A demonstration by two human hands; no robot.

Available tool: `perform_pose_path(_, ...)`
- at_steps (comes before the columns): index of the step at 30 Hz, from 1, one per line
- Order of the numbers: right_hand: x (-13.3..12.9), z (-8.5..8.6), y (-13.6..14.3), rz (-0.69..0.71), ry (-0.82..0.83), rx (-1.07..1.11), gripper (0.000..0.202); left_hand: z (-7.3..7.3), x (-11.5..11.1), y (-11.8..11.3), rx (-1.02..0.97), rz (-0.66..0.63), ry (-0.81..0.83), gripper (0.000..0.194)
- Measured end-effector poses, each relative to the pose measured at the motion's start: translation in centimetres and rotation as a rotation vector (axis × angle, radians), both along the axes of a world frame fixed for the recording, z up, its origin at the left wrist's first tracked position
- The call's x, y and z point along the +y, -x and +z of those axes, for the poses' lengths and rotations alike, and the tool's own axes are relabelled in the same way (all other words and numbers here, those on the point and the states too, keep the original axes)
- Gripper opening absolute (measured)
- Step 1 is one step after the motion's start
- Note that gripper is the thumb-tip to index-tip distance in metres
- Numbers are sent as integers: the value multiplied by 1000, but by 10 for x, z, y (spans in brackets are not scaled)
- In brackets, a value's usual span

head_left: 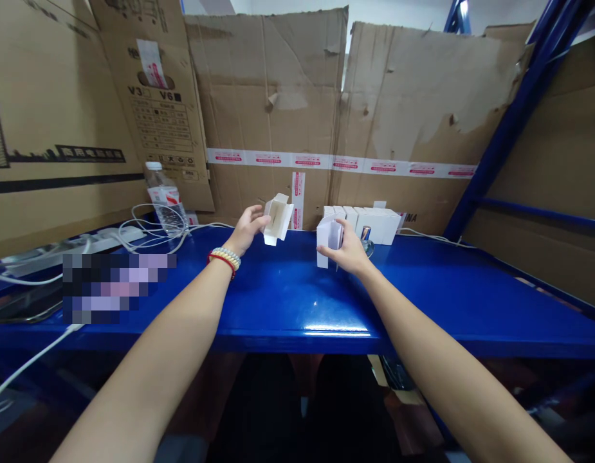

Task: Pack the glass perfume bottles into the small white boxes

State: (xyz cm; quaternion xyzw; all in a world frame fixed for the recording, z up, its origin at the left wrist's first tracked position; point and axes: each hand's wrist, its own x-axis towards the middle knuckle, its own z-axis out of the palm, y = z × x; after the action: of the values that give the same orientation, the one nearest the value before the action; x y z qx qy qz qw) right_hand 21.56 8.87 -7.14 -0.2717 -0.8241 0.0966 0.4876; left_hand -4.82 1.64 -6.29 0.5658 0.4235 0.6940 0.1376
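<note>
My left hand grips a small white cardboard box by its left side, its end flaps spread and its opening facing me. In my right hand is another white box, held between thumb and fingers with flaps standing out. Both boxes are above the blue shelf top. Just behind my right hand stands a row of white boxes, side by side against the cardboard. Beside that hand sits a small object with a dark and orange top; its kind is unclear.
A water bottle stands at the left among white cables and a power strip. A blurred-out patch covers something near the left edge. Cardboard sheets wall the back; blue metal posts rise at the right.
</note>
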Motion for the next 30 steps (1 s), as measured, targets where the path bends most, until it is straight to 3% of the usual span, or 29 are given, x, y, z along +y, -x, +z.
perform_pose_path(5, -2, 2, 0, 20, -115, -76, 93, -2, 8, 2, -38, 84, -62, 81)
perform_pose_path(8, -6, 3, 0, -29, -116, -151, 96, -3, 9, 0, -16, 236, -37, 79)
perform_pose_path(11, -10, 3, -2, -99, -114, -217, 96, -3, 8, -5, 72, 399, -35, 78)
perform_pose_path(16, -10, 2, -2, -206, -56, -363, 100, -7, 10, -16, 234, 463, -137, 81)
perform_pose_path(18, -7, 1, -1, -222, -66, -324, 102, -9, 9, -19, 335, 543, -215, 81)
perform_pose_path(20, -5, 0, 0, -177, -104, -200, 96, -9, 7, -22, 416, 640, -298, 82)
perform_pose_path(23, -4, 1, 2, -11, -119, -2, 72, -9, 2, -26, 498, 700, -418, 84)
perform_pose_path(30, -14, 6, 2, 265, -38, 55, 43, -7, -3, -47, 775, 589, -613, 97)
